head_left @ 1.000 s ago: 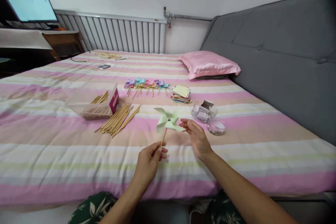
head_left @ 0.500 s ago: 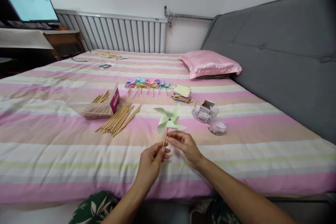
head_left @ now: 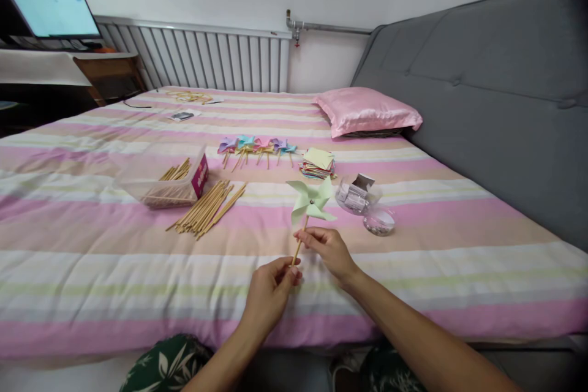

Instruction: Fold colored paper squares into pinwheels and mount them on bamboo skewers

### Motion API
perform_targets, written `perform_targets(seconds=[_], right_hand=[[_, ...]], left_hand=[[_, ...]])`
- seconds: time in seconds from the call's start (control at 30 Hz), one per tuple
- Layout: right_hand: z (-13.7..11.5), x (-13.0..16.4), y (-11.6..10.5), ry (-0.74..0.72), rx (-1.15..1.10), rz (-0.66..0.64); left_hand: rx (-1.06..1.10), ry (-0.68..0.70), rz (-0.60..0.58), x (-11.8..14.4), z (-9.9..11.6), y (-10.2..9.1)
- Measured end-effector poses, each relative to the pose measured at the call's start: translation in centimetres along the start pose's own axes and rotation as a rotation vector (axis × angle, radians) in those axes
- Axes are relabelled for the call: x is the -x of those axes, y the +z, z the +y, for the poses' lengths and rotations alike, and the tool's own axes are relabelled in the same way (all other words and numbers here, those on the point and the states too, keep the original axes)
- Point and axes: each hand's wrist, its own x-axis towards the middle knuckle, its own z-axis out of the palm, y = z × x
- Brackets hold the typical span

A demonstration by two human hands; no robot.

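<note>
A pale green paper pinwheel on a thin wooden stick stands tilted slightly right above the bed's near part. My left hand pinches the lower end of its stick between thumb and fingers. Higher up, just below the blades, my right hand is closed on the same stick. A pin head shows at the pinwheel's centre. Left of my hands lies a loose bundle of wooden sticks. Beyond the pinwheel, several finished pinwheels in purple, blue and pink lie in a row.
A clear plastic box holds more sticks at left. A stack of coloured paper squares lies behind the pinwheel. To the right are a plastic container with small boxes and a round clear tub. A pink pillow lies farther back.
The pinwheel has shifted right and now leans that way. My right hand has closed on the upper stick, and my left hand has moved slightly right and down with the lower end.
</note>
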Motion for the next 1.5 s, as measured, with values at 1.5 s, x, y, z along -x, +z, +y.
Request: perform_targets(seconds=[1.5], right_hand=[[1.1, 1.1, 1.5, 0.088, -0.065, -0.08]], left_hand=[[-0.193, 0.066, 0.168, -0.2, -0.4, -0.8]])
